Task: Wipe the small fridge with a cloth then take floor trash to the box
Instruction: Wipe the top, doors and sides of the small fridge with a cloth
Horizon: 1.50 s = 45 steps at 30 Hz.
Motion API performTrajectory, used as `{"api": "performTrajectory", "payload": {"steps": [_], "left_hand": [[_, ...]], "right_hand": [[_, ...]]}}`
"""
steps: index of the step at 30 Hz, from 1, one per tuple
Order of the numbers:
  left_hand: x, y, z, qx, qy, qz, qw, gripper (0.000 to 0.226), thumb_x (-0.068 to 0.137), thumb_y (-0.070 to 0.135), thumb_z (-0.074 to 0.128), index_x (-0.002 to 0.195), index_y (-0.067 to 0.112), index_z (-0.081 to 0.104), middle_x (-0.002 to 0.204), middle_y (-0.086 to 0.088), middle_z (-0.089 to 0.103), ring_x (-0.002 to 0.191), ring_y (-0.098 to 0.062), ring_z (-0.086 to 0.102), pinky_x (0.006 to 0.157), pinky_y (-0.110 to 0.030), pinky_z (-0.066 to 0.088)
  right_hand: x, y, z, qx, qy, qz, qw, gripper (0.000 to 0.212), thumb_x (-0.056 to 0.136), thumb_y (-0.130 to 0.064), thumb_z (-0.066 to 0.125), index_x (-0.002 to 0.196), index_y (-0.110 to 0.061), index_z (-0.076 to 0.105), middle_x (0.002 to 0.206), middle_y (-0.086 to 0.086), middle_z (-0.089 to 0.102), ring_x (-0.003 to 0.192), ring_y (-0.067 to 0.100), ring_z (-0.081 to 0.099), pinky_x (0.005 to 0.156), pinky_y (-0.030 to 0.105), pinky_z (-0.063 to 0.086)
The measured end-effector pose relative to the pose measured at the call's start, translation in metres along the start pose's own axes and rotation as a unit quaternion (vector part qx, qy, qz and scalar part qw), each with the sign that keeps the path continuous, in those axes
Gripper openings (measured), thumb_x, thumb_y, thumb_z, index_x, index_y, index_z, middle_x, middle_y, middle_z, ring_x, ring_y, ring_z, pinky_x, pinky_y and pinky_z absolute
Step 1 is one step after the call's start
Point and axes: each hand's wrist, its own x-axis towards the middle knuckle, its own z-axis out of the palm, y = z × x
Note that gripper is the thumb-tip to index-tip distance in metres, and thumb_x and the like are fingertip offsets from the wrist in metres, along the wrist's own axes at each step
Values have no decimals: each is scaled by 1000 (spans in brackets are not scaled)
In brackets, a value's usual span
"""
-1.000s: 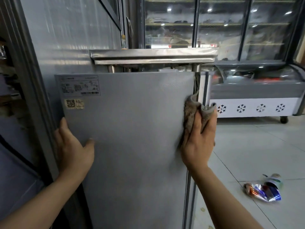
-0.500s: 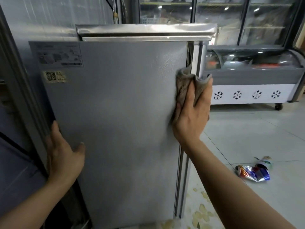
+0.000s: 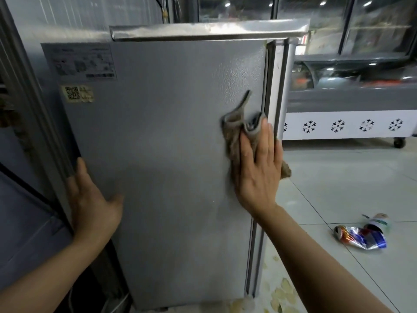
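Note:
The small grey fridge (image 3: pixel 167 154) fills the middle of the head view, its side panel facing me, with labels at its upper left. My right hand (image 3: pixel 259 170) presses a brownish-grey cloth (image 3: pixel 237 129) flat against the panel near its right edge. My left hand (image 3: pixel 90 199) rests flat on the panel's left edge, fingers apart, holding nothing. Floor trash lies on the tiles at the right: a crushed shiny can (image 3: pixel 361 237) and a small cup-like piece (image 3: pixel 379 222) touching it.
A tall metal cabinet (image 3: pixel 24 109) stands close on the left. A chest freezer (image 3: pixel 352 114) on wheels, with snowflake marks, and glass display fridges (image 3: pixel 338 23) line the back. Pale scraps (image 3: pixel 282 290) litter the tiled floor by the fridge's foot.
My right hand with the cloth has slid down the panel's right edge. The view has tilted lower, showing more of the fridge's base. My left hand stays on the left edge.

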Motion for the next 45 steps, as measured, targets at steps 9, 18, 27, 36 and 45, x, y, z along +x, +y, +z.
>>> {"api": "performTrajectory", "payload": {"steps": [9, 18, 27, 36, 45], "left_hand": [[0, -5, 3, -28, 9, -3, 1000, 96, 74, 4, 70, 149, 18, 13, 140, -20, 31, 130, -36, 33, 107, -43, 31], [4, -27, -15, -129, -70, 5, 989, 79, 81, 1, 61, 144, 31, 25, 138, -5, 43, 117, -23, 50, 101, -46, 43], [-7, -51, -11, -155, -95, 15, 983, 71, 81, 6, 64, 140, 33, 34, 131, 0, 51, 108, -13, 52, 88, -31, 45], [1, -72, -12, -213, -146, -35, 965, 58, 81, -4, 56, 129, 29, 49, 118, 5, 58, 98, -10, 57, 83, -26, 46], [-12, -79, -15, -256, -202, -63, 943, 53, 84, -13, 47, 124, 22, 54, 110, 11, 59, 97, -4, 56, 78, -16, 41]], "right_hand": [[-84, -28, 21, -2, -126, -257, 958, 51, 85, -25, 42, 136, -26, 39, 156, 3, 23, 147, 26, 4, 118, 44, 3], [39, -74, 13, 61, -20, -142, 988, 45, 97, -19, 33, 142, -18, 37, 154, 11, 17, 146, 32, 10, 118, 45, 2], [-47, -92, 32, 30, -150, -357, 921, 53, 91, -16, 35, 143, -20, 37, 152, 2, 23, 144, 24, 16, 119, 38, 7], [38, -127, 34, 26, -20, -204, 978, 50, 91, -26, 45, 141, -25, 43, 154, 0, 24, 146, 24, 17, 117, 46, 9], [-37, -138, 42, -49, -180, -486, 854, 56, 83, -19, 42, 138, -28, 48, 153, -5, 23, 143, 21, 21, 117, 42, 4]]}}
